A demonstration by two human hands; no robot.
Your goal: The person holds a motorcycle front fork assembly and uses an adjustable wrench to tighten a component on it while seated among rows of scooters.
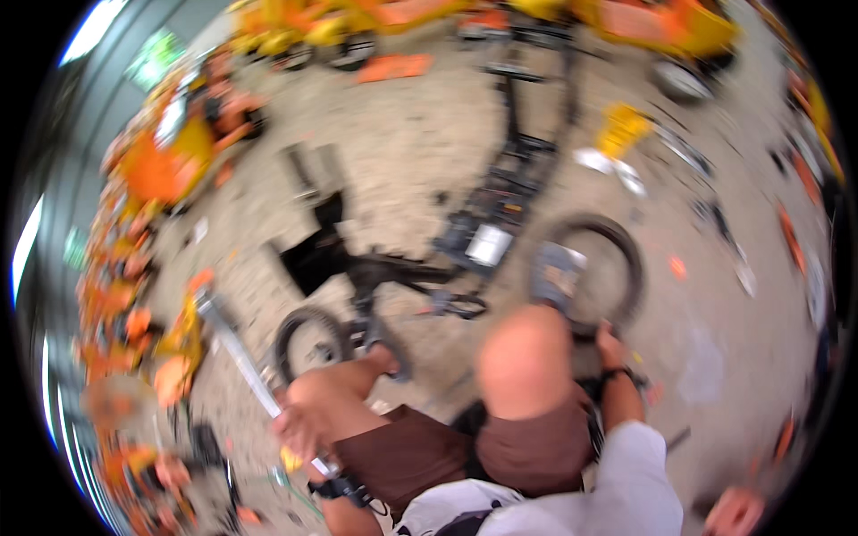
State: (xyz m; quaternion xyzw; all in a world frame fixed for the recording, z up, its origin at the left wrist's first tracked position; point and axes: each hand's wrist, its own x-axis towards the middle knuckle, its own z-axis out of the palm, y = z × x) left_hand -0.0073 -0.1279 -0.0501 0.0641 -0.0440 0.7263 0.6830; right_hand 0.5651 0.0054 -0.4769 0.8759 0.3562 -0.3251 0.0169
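My left hand point(302, 427) is closed round a long silver metal bar point(239, 348), which slants up and left to a thicker end. At the lower edge of a loose black tyre point(633, 259) is my right hand point(611, 348), its fingers closed on the rubber, though motion blurs them. My right foot in a sandal point(556, 272) rests inside or on the tyre's left side; I cannot tell which. A small wheel with a black tyre point(284, 344) lies beside my left foot. Between my feet and beyond stretches a black vehicle frame point(366, 268).
Farther ahead lies a dark chassis point(500, 196) with a white sheet on it. Yellow and orange vehicle bodies point(661, 27) line the far side, with more orange parts point(165, 165) at left. A yellow piece point(623, 129) and scattered tools point(728, 237) lie on the right-hand floor.
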